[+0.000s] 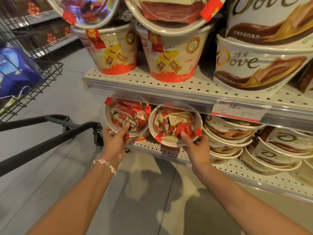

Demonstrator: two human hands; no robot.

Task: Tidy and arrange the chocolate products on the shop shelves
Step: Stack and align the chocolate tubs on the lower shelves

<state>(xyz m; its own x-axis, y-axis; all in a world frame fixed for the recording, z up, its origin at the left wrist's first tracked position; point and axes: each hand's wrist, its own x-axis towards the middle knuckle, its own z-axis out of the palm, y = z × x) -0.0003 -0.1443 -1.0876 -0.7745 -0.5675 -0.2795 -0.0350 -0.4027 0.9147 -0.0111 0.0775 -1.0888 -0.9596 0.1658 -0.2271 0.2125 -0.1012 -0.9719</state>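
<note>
Two tubs of wrapped chocolate wafers are gripped at the front edge of the lower shelf (pixel 169 154), one in each hand. The left hand (pixel 116 141) is closed on the near rim of the left tub (pixel 126 117), thumb laid over the clear lid and fingers curled beneath. The right hand (pixel 197 146) is closed likewise on the near rim of the right tub (pixel 175 125), thumb on the lid. Both tubs are tipped so their lids face outward, probably so the contents are shown and the pair can be squared up side by side; their rims appear to touch.

Through each lid, red and cream wrappers are seen jumbled together. Red tape tabs seal the rims.

To the right along the same shelf, Dove tubs (pixel 227 133) lie stacked on their sides. On the upper shelf (pixel 152 82), matching wafer tubs (pixel 171 55) are stood upright. A price label (pixel 240 110) hangs from the upper shelf's front edge. A trolley (pixel 50 126) is parked at the left.
</note>
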